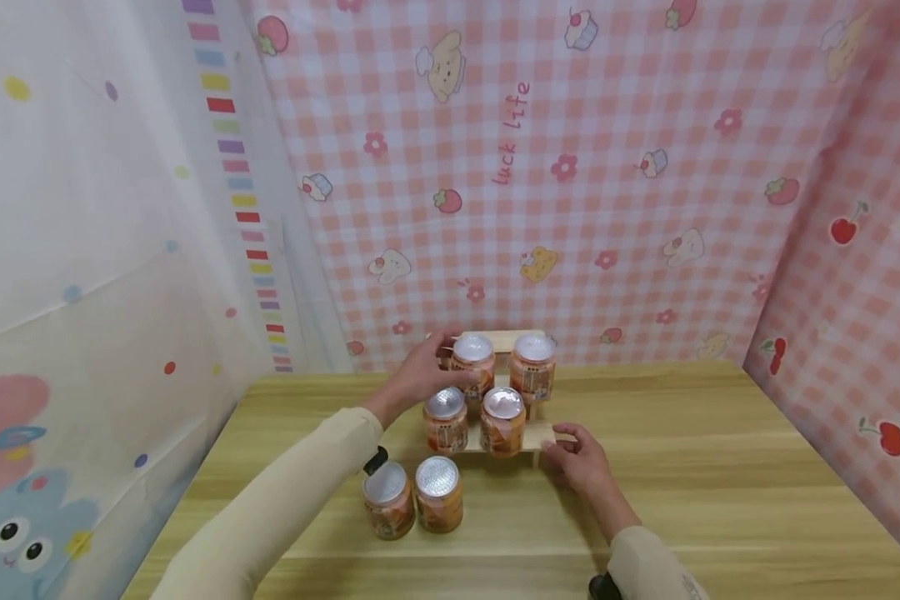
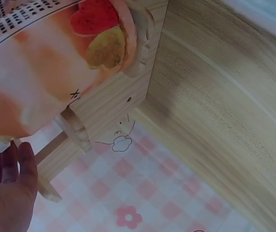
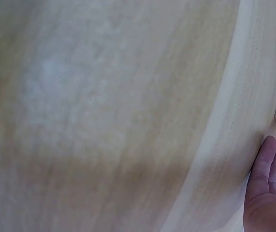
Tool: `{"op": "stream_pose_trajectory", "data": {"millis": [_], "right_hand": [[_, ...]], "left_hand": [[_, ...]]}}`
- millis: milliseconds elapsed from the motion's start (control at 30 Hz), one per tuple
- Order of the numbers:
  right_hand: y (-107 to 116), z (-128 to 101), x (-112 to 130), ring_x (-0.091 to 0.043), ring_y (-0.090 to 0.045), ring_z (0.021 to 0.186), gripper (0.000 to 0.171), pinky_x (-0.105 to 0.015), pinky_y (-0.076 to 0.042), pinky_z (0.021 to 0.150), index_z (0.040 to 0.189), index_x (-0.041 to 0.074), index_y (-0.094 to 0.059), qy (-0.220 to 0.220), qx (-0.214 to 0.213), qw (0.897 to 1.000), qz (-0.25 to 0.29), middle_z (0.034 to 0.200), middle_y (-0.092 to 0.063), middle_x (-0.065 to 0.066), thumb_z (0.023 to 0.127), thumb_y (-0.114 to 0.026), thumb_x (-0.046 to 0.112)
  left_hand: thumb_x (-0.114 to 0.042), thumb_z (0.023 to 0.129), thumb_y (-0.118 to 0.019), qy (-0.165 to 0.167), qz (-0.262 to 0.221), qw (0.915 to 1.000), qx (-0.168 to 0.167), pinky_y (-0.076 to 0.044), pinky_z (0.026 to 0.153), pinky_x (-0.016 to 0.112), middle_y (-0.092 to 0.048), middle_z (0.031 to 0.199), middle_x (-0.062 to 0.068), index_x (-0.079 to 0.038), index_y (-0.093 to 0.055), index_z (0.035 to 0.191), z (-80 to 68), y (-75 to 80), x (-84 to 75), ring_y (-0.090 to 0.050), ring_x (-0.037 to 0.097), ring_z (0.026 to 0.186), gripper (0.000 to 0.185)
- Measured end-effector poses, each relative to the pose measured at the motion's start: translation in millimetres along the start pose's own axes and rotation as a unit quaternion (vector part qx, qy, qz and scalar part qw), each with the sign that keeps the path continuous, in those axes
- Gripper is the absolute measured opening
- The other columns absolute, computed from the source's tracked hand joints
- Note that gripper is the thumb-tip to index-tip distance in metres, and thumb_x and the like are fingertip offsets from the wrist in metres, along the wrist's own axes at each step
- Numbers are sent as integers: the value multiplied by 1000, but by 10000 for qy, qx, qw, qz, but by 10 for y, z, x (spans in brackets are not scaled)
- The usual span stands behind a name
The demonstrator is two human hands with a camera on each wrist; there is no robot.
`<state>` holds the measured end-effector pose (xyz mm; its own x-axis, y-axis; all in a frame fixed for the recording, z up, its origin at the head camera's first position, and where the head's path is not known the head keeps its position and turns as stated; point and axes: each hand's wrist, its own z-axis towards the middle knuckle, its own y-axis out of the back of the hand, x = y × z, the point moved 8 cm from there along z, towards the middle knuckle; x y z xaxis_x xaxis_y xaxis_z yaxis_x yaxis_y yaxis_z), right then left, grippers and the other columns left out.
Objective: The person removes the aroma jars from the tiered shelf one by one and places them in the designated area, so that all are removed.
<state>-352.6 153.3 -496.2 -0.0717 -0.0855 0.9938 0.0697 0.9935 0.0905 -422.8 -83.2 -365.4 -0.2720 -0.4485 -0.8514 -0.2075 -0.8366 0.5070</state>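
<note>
Two cans front; hands touch rack.

My left hand holds a can with a bright, smooth metal lid and a glossy printed orange wrap; the other cans share this finish. The stepped rack at my right hand is pale, unpainted wood, matt with visible grain. The desk is smooth wood-grain with a faint sheen, backed by checked pink cloth.
</note>
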Motion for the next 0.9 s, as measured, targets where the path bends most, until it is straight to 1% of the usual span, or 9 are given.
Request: {"op": "stream_pose_trajectory", "data": {"millis": [100,200,333,433,533,633,733,833,900], "right_hand": [[-9,-5,16,-18,-59,72,40,-36,-50,55,112,1,-49,93,53,9999,17,91,-58,-17,82,-68,19],[-21,4,9,-18,-59,72,38,-37,-50,55,114,0,-49,2,13,10000,-15,92,-59,-17,83,-66,14],[-21,21,-18,-18,-59,74,36,-38,-50,58,117,0,-48,-230,-104,9996,-157,96,-59,-18,85,-63,10],[-15,19,-17,-18,-60,74,37,-39,-51,59,118,0,-48,-260,-126,9993,-222,97,-59,-18,85,-63,10],[-7,23,-28,-19,-60,73,37,-39,-51,59,118,0,-47,-242,-128,9993,-273,97,-59,-18,86,-62,10],[1,31,-63,-18,-59,72,36,-38,-51,58,117,1,-48,-269,-138,9992,-242,96,-60,-17,85,-63,10],[-1,33,-82,-18,-58,71,36,-37,-50,56,116,1,-48,-289,-134,9992,-224,95,-60,-16,85,-63,10],[-4,28,-58,-18,-58,70,36,-37,-50,55,117,1,-48,-257,-162,9993,-215,94,-60,-15,85,-63,10],[-4,30,-37,-18,-58,70,36,-38,-50,55,117,1,-48,-232,-174,9994,-203,93,-60,-14,86,-62,10]], "left_hand": [[-38,67,-79,-25,59,10000,-11,-44,86,35,-53,113,-1,-17,-41,131,5,-7,-5,-50,18,105,78],[-37,66,-80,-4,116,9999,-60,-44,85,34,-54,111,-1,-17,-43,129,2,-2,-6,-51,18,103,76],[-37,66,-80,84,182,9998,-75,-44,85,34,-54,109,-2,-19,-43,129,3,-3,-6,-51,17,102,75],[-37,67,-79,91,255,9996,-74,-43,85,35,-54,109,-2,-19,-43,129,9,-15,-17,-51,17,102,74],[-38,68,-79,56,268,9996,-108,-44,84,34,-55,107,-3,-20,-45,126,11,-27,-27,-51,16,100,69],[-36,69,-79,-80,243,9995,-177,-44,82,32,-57,104,-3,-19,-48,122,7,-28,-48,-53,15,97,63],[-34,69,-79,-303,170,9989,-311,-45,81,30,-57,105,-3,-17,-49,122,3,21,-89,-54,13,96,63],[-34,69,-78,-574,109,9971,-483,-46,82,30,-57,106,-3,-15,-50,122,4,146,-187,-54,13,98,63],[-35,70,-78,-668,63,9962,-563,-45,83,32,-57,108,-3,-16,-50,123,-4,259,-271,-53,14,99,62]]}}
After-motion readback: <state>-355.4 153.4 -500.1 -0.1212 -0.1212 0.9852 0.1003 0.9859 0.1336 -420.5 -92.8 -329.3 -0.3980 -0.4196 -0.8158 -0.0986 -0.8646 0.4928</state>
